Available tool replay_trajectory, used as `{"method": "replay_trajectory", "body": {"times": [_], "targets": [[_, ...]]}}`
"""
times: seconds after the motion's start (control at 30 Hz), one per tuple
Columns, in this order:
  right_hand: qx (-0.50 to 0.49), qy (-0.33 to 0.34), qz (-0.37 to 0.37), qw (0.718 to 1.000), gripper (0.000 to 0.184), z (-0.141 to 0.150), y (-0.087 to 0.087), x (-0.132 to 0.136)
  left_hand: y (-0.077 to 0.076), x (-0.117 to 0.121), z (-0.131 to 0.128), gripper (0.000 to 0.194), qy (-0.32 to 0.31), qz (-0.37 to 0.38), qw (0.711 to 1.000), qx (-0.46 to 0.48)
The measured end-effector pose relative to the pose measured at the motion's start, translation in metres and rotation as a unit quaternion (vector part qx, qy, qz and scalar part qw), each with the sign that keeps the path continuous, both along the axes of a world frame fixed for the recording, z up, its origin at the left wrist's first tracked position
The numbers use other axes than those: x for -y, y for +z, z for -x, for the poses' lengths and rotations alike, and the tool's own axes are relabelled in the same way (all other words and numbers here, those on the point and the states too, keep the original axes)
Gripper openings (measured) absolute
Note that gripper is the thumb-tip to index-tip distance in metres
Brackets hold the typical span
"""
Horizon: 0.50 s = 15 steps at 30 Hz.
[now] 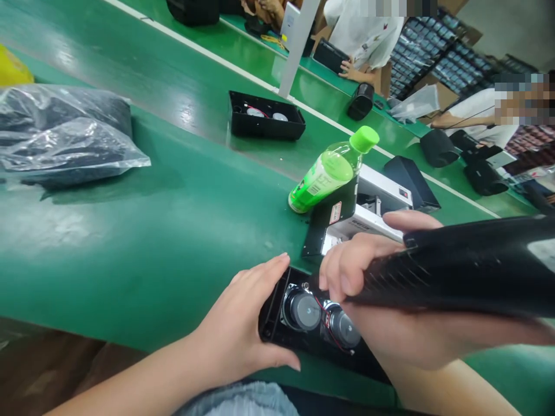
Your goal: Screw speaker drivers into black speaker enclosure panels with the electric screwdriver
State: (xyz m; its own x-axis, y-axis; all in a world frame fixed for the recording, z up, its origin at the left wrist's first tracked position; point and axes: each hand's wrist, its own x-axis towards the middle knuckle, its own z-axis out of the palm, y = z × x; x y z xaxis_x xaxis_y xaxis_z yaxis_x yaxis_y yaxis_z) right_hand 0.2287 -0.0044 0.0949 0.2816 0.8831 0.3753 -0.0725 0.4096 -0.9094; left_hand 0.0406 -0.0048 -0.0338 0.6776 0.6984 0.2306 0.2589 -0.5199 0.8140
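Observation:
An open black speaker housing [277, 312] with two round drivers and red wires inside lies at the near edge of the green bench. My left hand [243, 323] wraps round its left end, thumb along the front wall. My right hand [368, 289] is closed on a long black cover panel [459, 266] that it holds tilted above the housing's right part, hiding that part. Just behind my hands stands a black and white device [368, 208], with a green drink bottle [332, 170] leaning on it.
A second open black housing [264, 118] rests on the green belt [173, 86] farther back. A clear plastic bag of dark parts [65, 136] lies at the left. Other people work at the far side among black speakers [437, 147] and stacked trays.

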Motion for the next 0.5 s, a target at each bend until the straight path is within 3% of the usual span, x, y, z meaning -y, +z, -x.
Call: {"method": "replay_trajectory", "body": {"times": [0.2,0.5], "targets": [[0.018,-0.039,-0.001,0.999,0.066,0.001,-0.013,-0.003,0.004,0.001,0.0,0.14,-0.005,0.013,1.0,0.004],[0.031,-0.022,-0.007,0.999,0.072,-0.003,-0.021,-0.002,0.005,0.0,-0.002,0.142,-0.007,0.021,1.0,0.001]]}}
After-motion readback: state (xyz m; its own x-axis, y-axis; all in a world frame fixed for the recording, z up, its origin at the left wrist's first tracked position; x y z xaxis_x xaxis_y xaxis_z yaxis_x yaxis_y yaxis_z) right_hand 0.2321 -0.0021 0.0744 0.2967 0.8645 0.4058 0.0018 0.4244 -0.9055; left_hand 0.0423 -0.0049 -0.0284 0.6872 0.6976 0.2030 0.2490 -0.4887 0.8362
